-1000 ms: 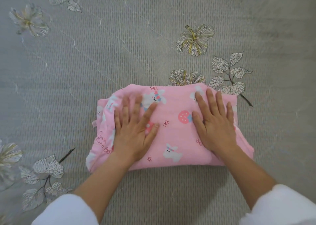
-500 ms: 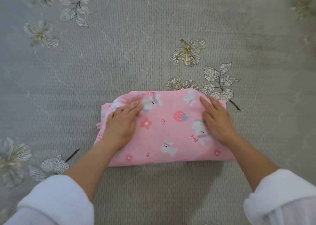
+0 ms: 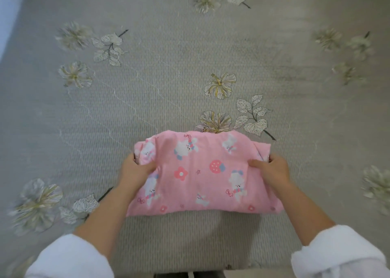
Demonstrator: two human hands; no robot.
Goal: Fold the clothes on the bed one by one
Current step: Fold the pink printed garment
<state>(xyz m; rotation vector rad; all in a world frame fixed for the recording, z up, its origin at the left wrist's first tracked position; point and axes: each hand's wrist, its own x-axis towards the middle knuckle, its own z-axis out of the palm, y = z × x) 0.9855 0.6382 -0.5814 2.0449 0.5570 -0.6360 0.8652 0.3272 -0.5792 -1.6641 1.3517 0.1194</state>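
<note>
**Item:** pink garment [image 3: 202,172], rabbit-and-strawberry print, folded into a compact rectangle.
**Location:** lower centre of frame, on or just above the bed [image 3: 168,77]; which one is unclear.
**Left hand** [image 3: 135,170]: clasps the bundle's left edge, thumb on top, fingers tucked beneath.
**Right hand** [image 3: 272,170]: clasps the right edge the same way.
**Step, as judged:** folding finished, bundle gripped for setting aside.
**Next move calls for:** a level two-handed lift, so the layers do not slip open.

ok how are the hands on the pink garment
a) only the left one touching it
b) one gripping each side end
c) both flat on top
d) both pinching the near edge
b: the left hand and the right hand each grip one side end of the pink garment, thumbs on top.
</note>
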